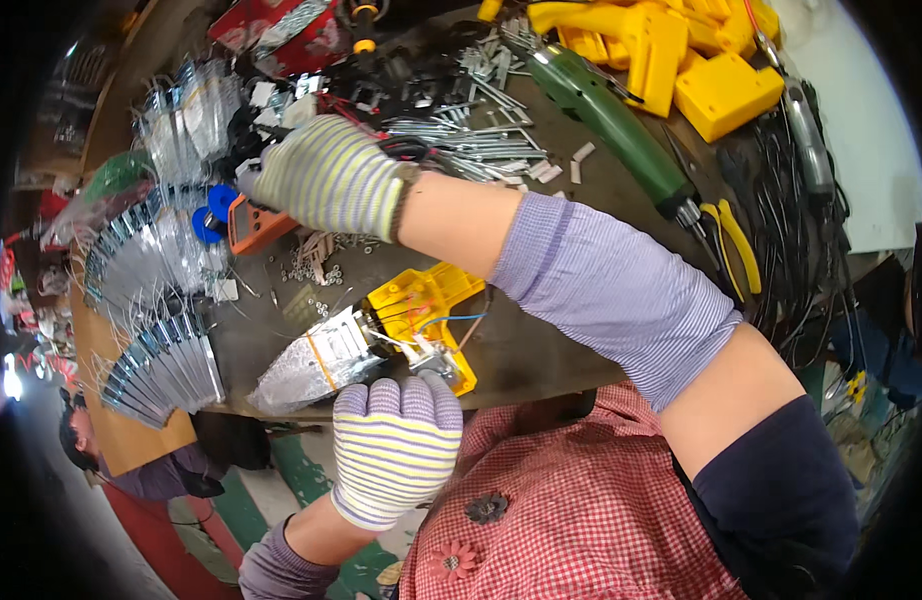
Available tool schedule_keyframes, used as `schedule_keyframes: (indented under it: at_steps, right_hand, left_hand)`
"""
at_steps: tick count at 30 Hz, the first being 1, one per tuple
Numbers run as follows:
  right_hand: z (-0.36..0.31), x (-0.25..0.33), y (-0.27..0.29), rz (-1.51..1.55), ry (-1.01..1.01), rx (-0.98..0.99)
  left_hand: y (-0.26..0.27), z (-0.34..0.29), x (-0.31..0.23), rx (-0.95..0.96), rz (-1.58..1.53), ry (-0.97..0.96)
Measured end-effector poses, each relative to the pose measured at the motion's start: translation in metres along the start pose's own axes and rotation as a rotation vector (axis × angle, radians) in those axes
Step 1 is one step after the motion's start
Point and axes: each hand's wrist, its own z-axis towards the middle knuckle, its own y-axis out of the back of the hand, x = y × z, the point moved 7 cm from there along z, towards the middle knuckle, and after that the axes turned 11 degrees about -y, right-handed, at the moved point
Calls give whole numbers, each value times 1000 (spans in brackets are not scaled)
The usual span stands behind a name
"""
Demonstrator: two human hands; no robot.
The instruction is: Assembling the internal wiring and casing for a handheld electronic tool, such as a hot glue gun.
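My left hand point(396, 450), in a striped knit glove, is closed at the near edge of a yellow gun-shaped housing half point(426, 292). Its fingers curl against a silver metal part point(433, 358) in that housing. Wires run across the housing, and a white-and-clear wrapped piece point(316, 362) with an orange band extends left from it. Across the table reaches my right hand point(326, 180), gloved alike, beside an orange meter point(259, 222) and a blue spool point(213, 213). Its fingers are bent together; whatever they pinch is hidden.
Fanned metal strips point(166, 365) line the left edge. Loose metal rods point(471, 145) lie beyond my right wrist. A green power screwdriver point(611, 125), yellow-handled pliers point(739, 245) and yellow housings point(671, 50) sit at right. Another person point(171, 465) is beyond the left edge.
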Motion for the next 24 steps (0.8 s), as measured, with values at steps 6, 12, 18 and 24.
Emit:
schedule_keyframes:
  at_steps: [6, 12, 18, 24]
  right_hand:
    - [3, 3, -9, 144, -82, 126]
    - [6, 4, -11, 158, -86, 148]
    - [5, 0, -14, 166, -85, 162]
    - [6, 0, -14, 145, -61, 160]
  left_hand:
    - [-25, 0, 9, 112, 97, -61]
    - [-28, -3, 24, 42, -102, 177]
    - [-36, -14, 24, -44, -234, 607]
    - [-31, -37, 17, -534, -657, 747]
